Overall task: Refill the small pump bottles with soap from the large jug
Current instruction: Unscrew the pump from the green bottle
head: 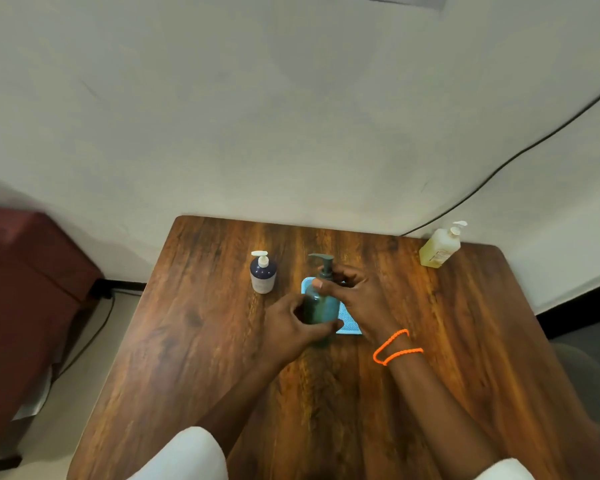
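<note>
Your left hand wraps the teal pump bottle low on its body; your right hand pinches its collar. Bottle upright over blue cloth, mid-table. Beyond: navy bottle; yellow bottle far right.

Single head-worn wide-angle view, no second camera so no shared area. Looks forward and steeply down from above the near edge of the desk, facing the wall behind it. Both hands sit near frame centre at arm's reach. Edges bend with lens distortion; floor strip visible at left and right.
</note>
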